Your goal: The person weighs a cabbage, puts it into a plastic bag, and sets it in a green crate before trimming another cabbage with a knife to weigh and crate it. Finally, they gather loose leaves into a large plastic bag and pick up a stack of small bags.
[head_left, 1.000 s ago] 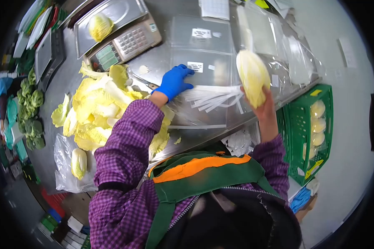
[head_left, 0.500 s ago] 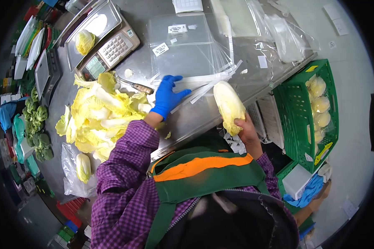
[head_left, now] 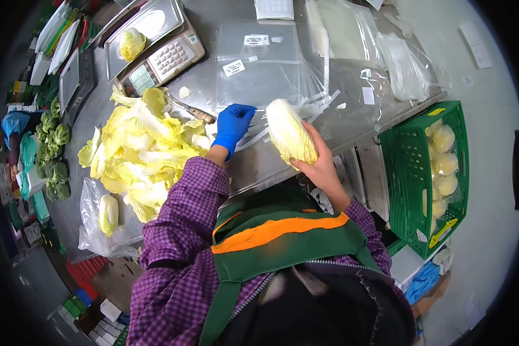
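Observation:
My right hand (head_left: pixel 317 161) is bare and wraps around the lower end of a napa cabbage (head_left: pixel 288 130), which is tilted above the table's near edge, white base away from me. Beside it, my left hand (head_left: pixel 234 128), in a blue glove, is closed in a pinch with a thin white strip (head_left: pixel 260 110) at the fingertips. Flat clear plastic bags (head_left: pixel 259 63) with white labels lie just beyond. A knife (head_left: pixel 199 113) with a wooden handle rests left of the glove, next to a heap of loose yellow cabbage leaves (head_left: pixel 144 150).
A scale (head_left: pixel 166 60) carries another cabbage (head_left: pixel 131 45) on its pan. At the left, a small cabbage (head_left: pixel 108 214) lies on a plastic bag (head_left: pixel 92 239), near some broccoli (head_left: pixel 55 144). On the right stands a green crate (head_left: pixel 406 173) holding wrapped cabbages (head_left: pixel 445 163).
The right hand has brought the cabbage leftward, closer to the left hand. The left hand's fingers have gone from spread over the bags to a pinch. The view has shifted slightly.

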The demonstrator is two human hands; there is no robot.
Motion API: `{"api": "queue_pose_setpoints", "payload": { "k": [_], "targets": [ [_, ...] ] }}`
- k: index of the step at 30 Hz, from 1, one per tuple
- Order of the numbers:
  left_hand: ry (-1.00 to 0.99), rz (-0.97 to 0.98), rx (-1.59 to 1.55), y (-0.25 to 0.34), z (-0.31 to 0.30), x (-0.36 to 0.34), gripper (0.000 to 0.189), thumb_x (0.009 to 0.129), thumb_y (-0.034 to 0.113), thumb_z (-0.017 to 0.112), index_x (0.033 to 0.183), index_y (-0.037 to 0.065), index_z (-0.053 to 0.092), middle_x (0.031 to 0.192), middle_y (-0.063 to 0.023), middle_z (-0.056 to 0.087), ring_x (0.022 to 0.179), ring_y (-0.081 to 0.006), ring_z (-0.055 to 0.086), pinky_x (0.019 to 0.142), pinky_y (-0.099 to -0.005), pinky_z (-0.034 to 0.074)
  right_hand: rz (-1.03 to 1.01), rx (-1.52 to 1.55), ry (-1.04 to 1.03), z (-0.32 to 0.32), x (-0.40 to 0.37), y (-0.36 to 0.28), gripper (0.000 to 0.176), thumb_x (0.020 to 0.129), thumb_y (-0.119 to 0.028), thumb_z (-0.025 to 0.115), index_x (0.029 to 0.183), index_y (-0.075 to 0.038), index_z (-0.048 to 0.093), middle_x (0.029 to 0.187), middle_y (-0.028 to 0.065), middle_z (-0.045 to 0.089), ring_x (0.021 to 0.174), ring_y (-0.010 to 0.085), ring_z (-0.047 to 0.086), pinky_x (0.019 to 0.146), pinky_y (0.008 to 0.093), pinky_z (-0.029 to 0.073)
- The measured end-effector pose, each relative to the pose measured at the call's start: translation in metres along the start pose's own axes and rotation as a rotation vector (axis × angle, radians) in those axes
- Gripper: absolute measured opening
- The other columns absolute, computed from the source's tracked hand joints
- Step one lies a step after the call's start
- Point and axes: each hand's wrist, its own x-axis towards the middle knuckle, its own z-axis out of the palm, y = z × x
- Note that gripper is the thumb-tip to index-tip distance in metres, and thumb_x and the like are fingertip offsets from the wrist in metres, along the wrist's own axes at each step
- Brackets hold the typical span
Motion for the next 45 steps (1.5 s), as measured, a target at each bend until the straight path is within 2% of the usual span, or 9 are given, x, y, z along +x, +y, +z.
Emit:
{"api": "queue_pose_setpoints", "payload": {
  "k": [11, 17, 23, 29, 32, 37, 39, 41, 45],
  "targets": [
    [0.219, 0.114, -0.319, 0.052, -0.013, -0.014, 0.012, 0.089, 0.005, 0.055, 0.097, 0.004, 0.064, 0.090, -0.0059, 0.065, 0.082, -0.0120, 0.059, 0.075, -0.0263, 0.048, -0.190, -0.747, -0.041, 0.015, 0.025, 0.027, 0.070, 0.061, -0.003, 0.067, 0.127, -0.015, 0.047, 0.130, 0.0153, 0.042, 0.113, 0.0388, 0.044, 0.092, 0.0426, 0.042],
    [-0.201, 0.547, 0.148, 0.086, 0.002, -0.047, 0.019, 0.080, 0.012, 0.064, 0.099, 0.011, 0.064, 0.090, -0.0102, 0.063, 0.081, -0.0271, 0.060, 0.074, -0.0356, 0.048, -0.208, -0.707, 0.098, 0.038, 0.047, 0.032, 0.068, 0.065, -0.006, 0.068, 0.129, -0.011, 0.045, 0.127, 0.0190, 0.042, 0.106, 0.0391, 0.049, 0.090, 0.0436, 0.043],
    [0.429, 0.344, 0.369, 0.075, -0.001, -0.055, 0.083, 0.070, 0.016, 0.072, 0.141, 0.010, 0.029, 0.136, -0.0223, 0.036, 0.119, -0.0334, 0.044, 0.096, -0.0409, 0.038, 0.093, -0.101, 0.250, 0.032, 0.057, 0.072, 0.073, 0.067, -0.014, 0.070, 0.132, -0.001, 0.040, 0.124, 0.0196, 0.052, 0.112, 0.0294, 0.053, 0.094, 0.0351, 0.041],
    [0.261, -0.219, -0.397, 0.035, 0.018, -0.021, 0.059, 0.083, 0.009, 0.062, 0.137, 0.010, 0.039, 0.101, -0.0163, 0.062, 0.085, -0.0174, 0.062, 0.074, -0.0290, 0.049, 0.142, 0.211, 0.204, 0.042, 0.054, 0.052, 0.073, 0.067, -0.009, 0.070, 0.132, -0.001, 0.039, 0.122, 0.0171, 0.053, 0.107, 0.0299, 0.056, 0.091, 0.0351, 0.043],
    [0.251, -0.101, -0.318, 0.042, 0.029, -0.046, 0.042, 0.086, 0.003, 0.055, 0.128, 0.007, 0.051, 0.083, -0.0071, 0.064, 0.075, -0.0107, 0.060, 0.069, -0.0248, 0.049, 0.097, 0.350, 0.287, 0.048, 0.059, 0.042, 0.071, 0.069, -0.004, 0.069, 0.133, -0.002, 0.038, 0.124, 0.0182, 0.051, 0.111, 0.0308, 0.053, 0.094, 0.0365, 0.041],
    [0.201, -0.190, -0.151, 0.058, 0.020, -0.076, 0.065, 0.078, 0.013, 0.067, 0.136, 0.005, 0.039, 0.091, -0.0115, 0.061, 0.080, -0.0188, 0.060, 0.074, -0.0295, 0.049, -0.239, -0.579, 0.300, 0.049, 0.061, 0.043, 0.067, 0.070, 0.000, 0.065, 0.132, -0.006, 0.038, 0.134, 0.0205, 0.037, 0.120, 0.0374, 0.042, 0.099, 0.0410, 0.036],
    [0.452, 0.098, 0.166, 0.043, 0.015, -0.059, 0.091, 0.070, 0.020, 0.074, 0.144, 0.009, 0.021, 0.116, -0.0223, 0.048, 0.098, -0.0322, 0.053, 0.084, -0.0371, 0.046, -0.241, -0.583, 0.235, 0.051, 0.059, 0.049, 0.070, 0.068, 0.002, 0.064, 0.132, -0.008, 0.038, 0.135, 0.0219, 0.035, 0.119, 0.0418, 0.040, 0.099, 0.0429, 0.037],
    [0.606, 0.372, 0.504, 0.060, 0.003, -0.042, 0.072, 0.075, 0.013, 0.068, 0.139, 0.012, 0.035, 0.108, -0.0188, 0.053, 0.092, -0.0308, 0.056, 0.079, -0.0357, 0.047, -0.303, -0.648, 0.135, 0.055, 0.055, 0.049, 0.071, 0.067, 0.002, 0.065, 0.132, -0.008, 0.038, 0.135, 0.0213, 0.036, 0.120, 0.0408, 0.039, 0.098, 0.0428, 0.037],
    [0.310, 0.457, 0.007, 0.081, 0.004, -0.034, 0.040, 0.074, -0.002, 0.060, 0.109, 0.016, 0.066, 0.086, -0.0084, 0.058, 0.077, -0.0247, 0.058, 0.070, -0.0331, 0.047, -0.338, -0.731, 0.144, 0.052, 0.072, 0.051, 0.073, 0.066, -0.001, 0.066, 0.133, -0.010, 0.038, 0.133, 0.0234, 0.035, 0.118, 0.0425, 0.039, 0.097, 0.0455, 0.037]
  ]
}}
